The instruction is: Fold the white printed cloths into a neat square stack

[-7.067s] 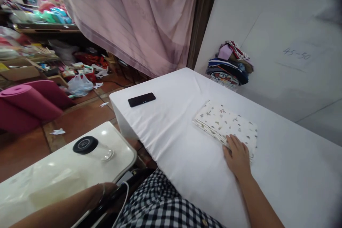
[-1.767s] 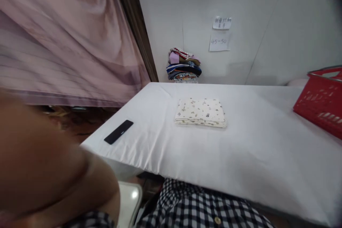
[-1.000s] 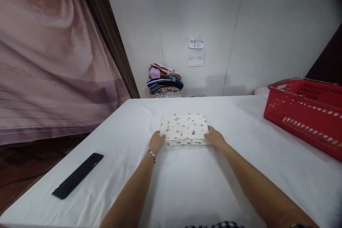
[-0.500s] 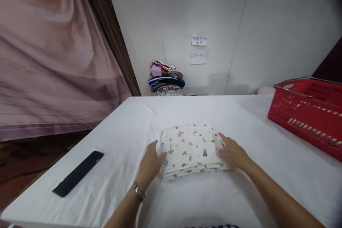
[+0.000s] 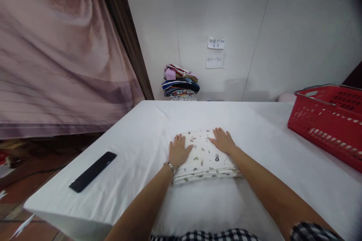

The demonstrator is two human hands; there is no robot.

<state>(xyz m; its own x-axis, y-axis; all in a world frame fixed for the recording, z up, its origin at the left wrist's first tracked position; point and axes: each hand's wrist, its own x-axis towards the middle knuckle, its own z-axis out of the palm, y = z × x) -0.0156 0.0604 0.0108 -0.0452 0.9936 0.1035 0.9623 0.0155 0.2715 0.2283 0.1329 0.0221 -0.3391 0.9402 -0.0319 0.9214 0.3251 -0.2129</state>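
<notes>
A folded white cloth (image 5: 206, 156) with small printed plants and figures lies flat on the white-covered table (image 5: 135, 139), its layered folded edge facing me. My left hand (image 5: 180, 151) rests palm down on the cloth's left part, fingers stretched out and pointing away from me. On the far right part of the cloth lies my right hand (image 5: 223, 141), also flat with its fingers spread. Neither hand grips the fabric. A silver bracelet (image 5: 169, 165) sits on my left wrist.
A flat black strip-like object (image 5: 92, 171) lies on the table at left. The red plastic basket (image 5: 325, 120) stands at right. Behind the table's far edge rises a pile of folded fabrics (image 5: 181, 83) against the wall, near two paper signs (image 5: 215, 60). A pink curtain (image 5: 56, 52) hangs at left.
Both hands have moved from the cloth's left and right sides onto its top, farther from me, and now lie flat. The camera view has shifted slightly left.
</notes>
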